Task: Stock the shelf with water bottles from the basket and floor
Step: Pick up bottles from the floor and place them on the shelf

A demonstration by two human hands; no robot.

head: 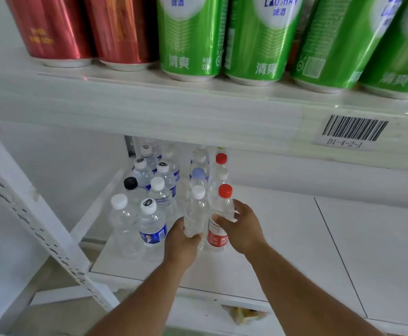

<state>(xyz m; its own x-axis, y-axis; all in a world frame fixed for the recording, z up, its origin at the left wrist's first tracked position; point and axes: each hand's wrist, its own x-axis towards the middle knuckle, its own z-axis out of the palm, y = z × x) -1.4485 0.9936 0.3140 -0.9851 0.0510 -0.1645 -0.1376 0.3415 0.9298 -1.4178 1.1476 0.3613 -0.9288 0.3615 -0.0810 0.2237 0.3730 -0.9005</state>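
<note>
Left hand [182, 241] wrapped around lower body of clear white-cap bottle [195, 214], upright on lower shelf [283, 238]. Right hand [243, 229] grips red-cap bottle [218, 229] at shoulder, red label below fingers, also upright, just beside first bottle. Both stand at front of cluster of water bottles [154, 190] filling shelf's left part, caps white, black, pale blue, red. Right part of shelf bare. Upper shelf [149, 110] carries red cans [86, 30] and green cans [258, 37]; barcode tag [353, 129] on its edge
</note>
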